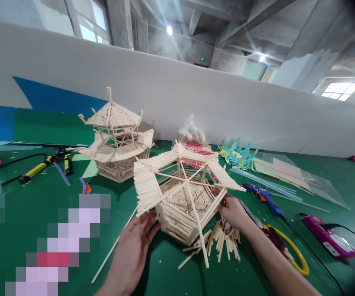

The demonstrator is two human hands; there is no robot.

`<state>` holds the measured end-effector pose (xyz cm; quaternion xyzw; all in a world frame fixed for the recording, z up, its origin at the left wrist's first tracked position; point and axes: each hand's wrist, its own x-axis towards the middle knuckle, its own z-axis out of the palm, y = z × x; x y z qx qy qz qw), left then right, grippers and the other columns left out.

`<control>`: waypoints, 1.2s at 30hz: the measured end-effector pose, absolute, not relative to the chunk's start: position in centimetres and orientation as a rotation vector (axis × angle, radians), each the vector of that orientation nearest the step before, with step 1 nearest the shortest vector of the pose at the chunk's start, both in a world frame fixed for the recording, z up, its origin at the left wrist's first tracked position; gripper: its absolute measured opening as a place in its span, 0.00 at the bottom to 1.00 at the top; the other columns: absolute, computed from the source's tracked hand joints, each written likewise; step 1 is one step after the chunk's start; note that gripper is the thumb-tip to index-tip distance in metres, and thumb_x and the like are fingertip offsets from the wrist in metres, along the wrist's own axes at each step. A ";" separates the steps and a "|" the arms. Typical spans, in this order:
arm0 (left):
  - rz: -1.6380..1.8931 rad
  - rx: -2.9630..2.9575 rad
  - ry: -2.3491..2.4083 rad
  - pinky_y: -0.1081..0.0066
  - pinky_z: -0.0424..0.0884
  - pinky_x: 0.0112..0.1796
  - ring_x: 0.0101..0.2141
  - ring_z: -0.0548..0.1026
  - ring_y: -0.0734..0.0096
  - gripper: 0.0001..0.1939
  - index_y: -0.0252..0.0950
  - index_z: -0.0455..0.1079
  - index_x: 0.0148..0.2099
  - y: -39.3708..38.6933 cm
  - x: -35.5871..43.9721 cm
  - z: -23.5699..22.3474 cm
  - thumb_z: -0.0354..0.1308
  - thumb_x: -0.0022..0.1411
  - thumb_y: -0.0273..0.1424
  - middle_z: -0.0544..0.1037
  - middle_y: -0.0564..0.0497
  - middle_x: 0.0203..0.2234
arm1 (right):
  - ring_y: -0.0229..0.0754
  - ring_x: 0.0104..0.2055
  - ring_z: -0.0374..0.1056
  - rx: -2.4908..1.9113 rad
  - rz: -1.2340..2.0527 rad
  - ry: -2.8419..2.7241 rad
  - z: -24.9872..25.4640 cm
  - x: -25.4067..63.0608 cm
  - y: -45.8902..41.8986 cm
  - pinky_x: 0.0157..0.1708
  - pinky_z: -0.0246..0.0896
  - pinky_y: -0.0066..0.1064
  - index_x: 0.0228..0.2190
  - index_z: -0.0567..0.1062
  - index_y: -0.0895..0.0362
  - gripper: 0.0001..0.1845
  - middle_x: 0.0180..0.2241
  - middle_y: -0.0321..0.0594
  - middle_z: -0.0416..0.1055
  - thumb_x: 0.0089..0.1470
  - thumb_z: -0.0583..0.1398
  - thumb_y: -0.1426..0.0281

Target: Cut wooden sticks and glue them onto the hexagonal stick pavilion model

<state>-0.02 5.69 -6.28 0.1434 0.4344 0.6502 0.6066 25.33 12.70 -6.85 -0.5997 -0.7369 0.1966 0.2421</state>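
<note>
A half-roofed pavilion model (177,222) made of thin wooden sticks stands in front of me, six-sided, with crossing sticks over its open top. My left hand (137,234) holds its lower left side, fingers curled against the wall and partly hidden. On the right, my right hand (233,209) grips the model's side beneath the roof edge; its fingertips are partly behind the sticks. Loose short sticks (225,240) lie in a heap below my right hand. One long stick (111,250) lies beside my left wrist.
A roofed stick pavilion (112,152) stands behind to the left. Scissors with yellow handles (300,259), a blue glue gun (265,197) and a purple device (328,236) with a cable lie right. Blue paper leaves (239,154) and a white partition (288,119) are at the back.
</note>
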 end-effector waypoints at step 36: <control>1.498 1.038 1.475 0.73 0.62 0.40 0.35 0.70 0.64 0.10 0.38 0.72 0.31 4.9 -0.6 -8.9 0.57 0.49 0.38 0.76 0.52 0.29 | 0.37 0.31 0.66 -2.517 0.257 -1.543 -9.0 43.6 13.8 0.32 0.62 0.34 0.35 0.69 0.60 0.11 0.32 0.37 0.68 0.54 0.54 0.65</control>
